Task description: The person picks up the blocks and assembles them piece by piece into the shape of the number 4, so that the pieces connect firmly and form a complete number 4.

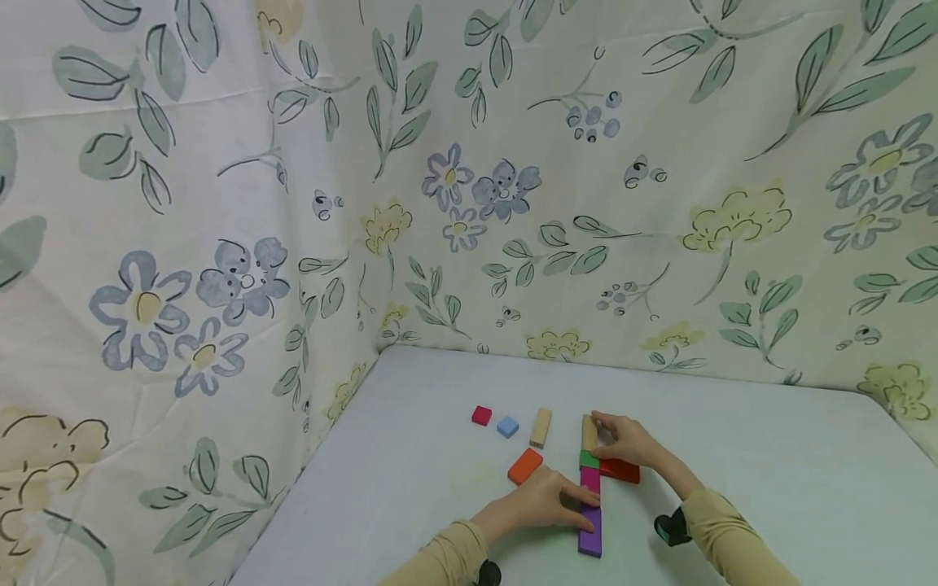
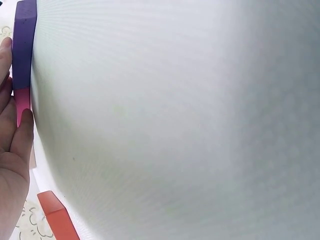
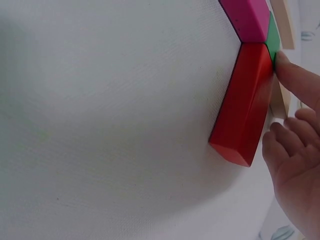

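A row of blocks lies on the white table. From near to far it runs purple block (image 1: 590, 537), pink block (image 1: 589, 477), green block (image 1: 589, 459) and plain wooden block (image 1: 589, 431). My left hand (image 1: 541, 498) reaches in from the left, its thumb and finger at the purple and pink blocks. On the right side, my right hand (image 1: 632, 443) has its index finger at the far end of the plain wooden block and its thumb beside the green block. A red block (image 3: 242, 100) juts rightward from the row, touching it below the right hand.
Left of the row lie an orange block (image 1: 524, 466), another plain wooden block (image 1: 541, 427), a small blue block (image 1: 508, 426) and a small red block (image 1: 481, 415). Floral cloth (image 1: 469, 268) hangs behind and left of the table.
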Tool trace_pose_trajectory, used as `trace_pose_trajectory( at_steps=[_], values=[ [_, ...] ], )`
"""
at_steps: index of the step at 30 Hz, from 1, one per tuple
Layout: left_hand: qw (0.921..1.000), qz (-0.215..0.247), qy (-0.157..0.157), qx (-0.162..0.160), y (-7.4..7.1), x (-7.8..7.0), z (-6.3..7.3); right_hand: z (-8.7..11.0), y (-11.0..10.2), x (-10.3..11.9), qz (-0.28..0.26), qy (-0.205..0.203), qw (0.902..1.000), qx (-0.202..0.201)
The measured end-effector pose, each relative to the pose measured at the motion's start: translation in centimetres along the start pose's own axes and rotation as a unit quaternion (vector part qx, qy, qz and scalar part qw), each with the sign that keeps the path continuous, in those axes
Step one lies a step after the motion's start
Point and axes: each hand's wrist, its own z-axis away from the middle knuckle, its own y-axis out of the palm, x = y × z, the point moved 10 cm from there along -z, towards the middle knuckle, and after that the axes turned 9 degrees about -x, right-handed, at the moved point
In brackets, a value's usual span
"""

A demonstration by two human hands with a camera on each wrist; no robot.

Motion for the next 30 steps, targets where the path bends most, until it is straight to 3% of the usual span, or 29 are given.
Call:
trace_pose_trajectory(
  at_steps=[11, 17, 30],
  values=[
    [0.9999, 0.005, 0.010, 0.000, 0.4, -0.2, -0.1, 0.2, -0.3, -0.1, 0.006, 0.001, 0.9999, -0.015],
    [0.9998, 0.018, 0.008, 0.005, 0.5, -0.2, -0.1, 0.4, -1.2, 0.8, -0.010, -0.016, 0.9990, -0.040],
    [0.9996, 0.025, 0.008, 0.006, 0.1, 0.2, 0.0, 1.0, -3.0, 2.1, -0.046, -0.002, 0.9964, -0.072]
  ],
)
